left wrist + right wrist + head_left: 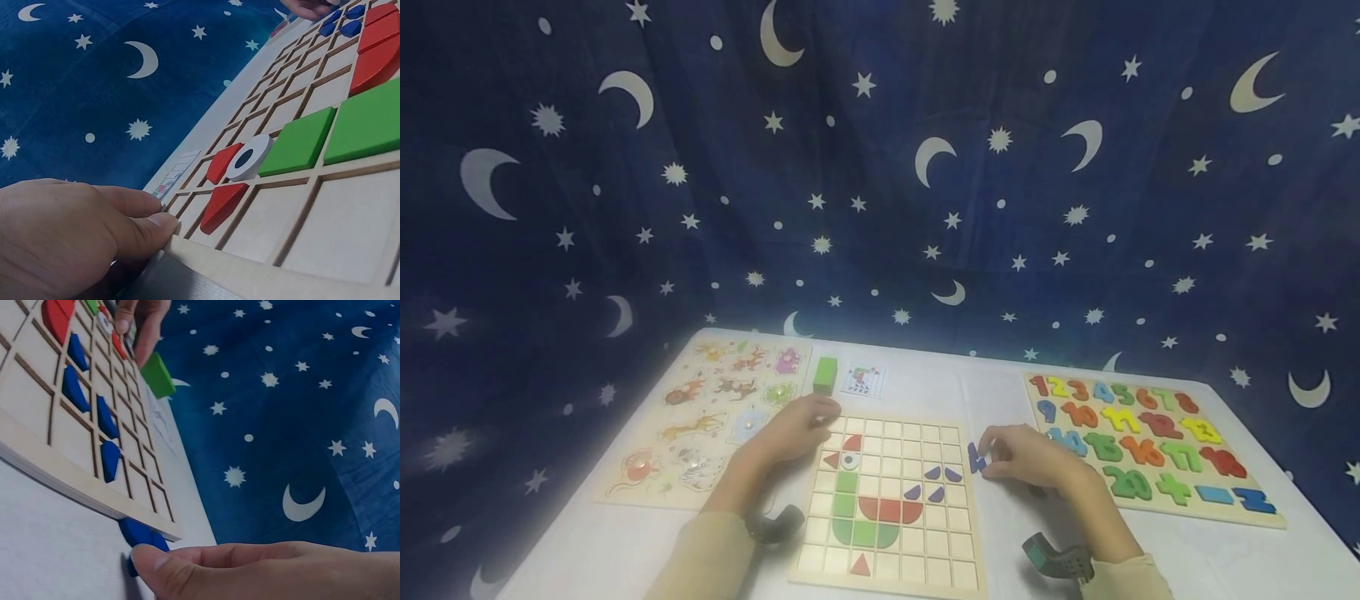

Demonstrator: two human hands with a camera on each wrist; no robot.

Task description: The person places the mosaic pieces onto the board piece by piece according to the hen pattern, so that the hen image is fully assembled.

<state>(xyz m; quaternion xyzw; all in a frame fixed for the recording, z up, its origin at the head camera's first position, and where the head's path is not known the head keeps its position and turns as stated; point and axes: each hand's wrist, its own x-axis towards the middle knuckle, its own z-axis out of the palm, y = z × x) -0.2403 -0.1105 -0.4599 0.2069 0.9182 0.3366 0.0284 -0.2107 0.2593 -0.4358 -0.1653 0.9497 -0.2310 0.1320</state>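
Note:
A wooden grid board (936, 542) lies in the middle of the table with red, green and blue pieces forming a picture around a white eye piece (849, 460). My left hand (793, 429) grips the board's far left corner, thumb on the rim in the left wrist view. Beside the board's right edge, my right hand (1026, 457) pinches a blue piece (133, 565). More blue (136, 531) shows right by its fingertips, against the board's edge. Several blue quarter-round pieces (75, 390) sit in cells on the board's right half.
A green block (824, 375) stands behind the board, next to a small picture card (863, 380). An animal puzzle board (651, 429) lies at left, a number puzzle board (1225, 510) at right. A dark blue star-and-moon curtain (880, 167) hangs behind the table.

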